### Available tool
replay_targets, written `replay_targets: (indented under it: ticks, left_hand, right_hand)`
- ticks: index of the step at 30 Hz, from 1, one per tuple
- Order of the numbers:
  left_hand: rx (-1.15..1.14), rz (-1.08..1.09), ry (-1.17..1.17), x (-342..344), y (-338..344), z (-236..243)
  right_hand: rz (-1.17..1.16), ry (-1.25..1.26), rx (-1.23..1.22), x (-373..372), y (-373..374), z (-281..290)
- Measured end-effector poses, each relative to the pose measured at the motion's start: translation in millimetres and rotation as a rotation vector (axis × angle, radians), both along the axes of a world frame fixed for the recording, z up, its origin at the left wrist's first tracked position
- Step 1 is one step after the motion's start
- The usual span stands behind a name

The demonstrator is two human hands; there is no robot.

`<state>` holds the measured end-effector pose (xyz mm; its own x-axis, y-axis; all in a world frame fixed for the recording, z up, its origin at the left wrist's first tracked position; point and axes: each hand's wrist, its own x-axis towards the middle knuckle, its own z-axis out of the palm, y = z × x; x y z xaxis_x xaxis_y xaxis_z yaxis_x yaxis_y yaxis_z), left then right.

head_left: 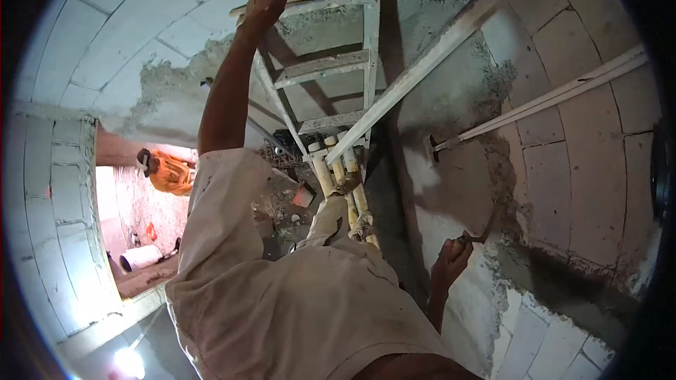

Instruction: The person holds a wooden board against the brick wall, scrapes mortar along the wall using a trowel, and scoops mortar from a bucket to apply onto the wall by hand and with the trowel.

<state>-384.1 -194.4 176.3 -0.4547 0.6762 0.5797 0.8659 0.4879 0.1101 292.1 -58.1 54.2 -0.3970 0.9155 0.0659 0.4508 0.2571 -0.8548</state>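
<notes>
My left hand (266,4), at the end of a raised arm, is closed over the top left corner of a white, plaster-spattered ladder (320,67). Lower on the right, my right hand (451,262) grips the handle of a trowel (477,239). The thin, curved blade of this tool is seen nearly edge-on, close to the wall. Grey plaster (451,190) covers part of that wall, with a rough, wet-looking edge beside the trowel. Bare pale blocks (579,176) show beyond the edge.
A long straight bar (440,49) slants across the ladder. Another pole (549,95) reaches toward the right wall. Bamboo-like poles (355,193) stand below me above rubble. Through an opening on the left, a person in orange (171,173) is visible. A bright lamp (129,363) shines lower left.
</notes>
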Motion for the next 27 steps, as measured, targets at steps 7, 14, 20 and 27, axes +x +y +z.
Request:
replay_targets:
  ticks: [7, 14, 20, 27]
  left_hand:
    - [-0.264, -0.204, -0.128, -132.8, 10.3, -85.0]
    - [-0.375, -0.060, -0.159, -134.5, 2.1, -82.5]
    - [0.068, -0.373, -0.279, -56.1, 8.3, -75.2]
    - [0.035, -0.123, -0.901, 234.8, 83.4, -44.5]
  right_hand:
    - [-0.119, -0.097, 0.076, -59.0, -22.5, 24.2]
    - [-0.332, -0.251, -0.230, -72.8, -30.1, 43.0]
    - [-0.345, -0.207, -0.448, -74.9, -40.0, 66.2]
    - [-0.350, 0.111, -0.307, -99.0, -56.4, 60.3]
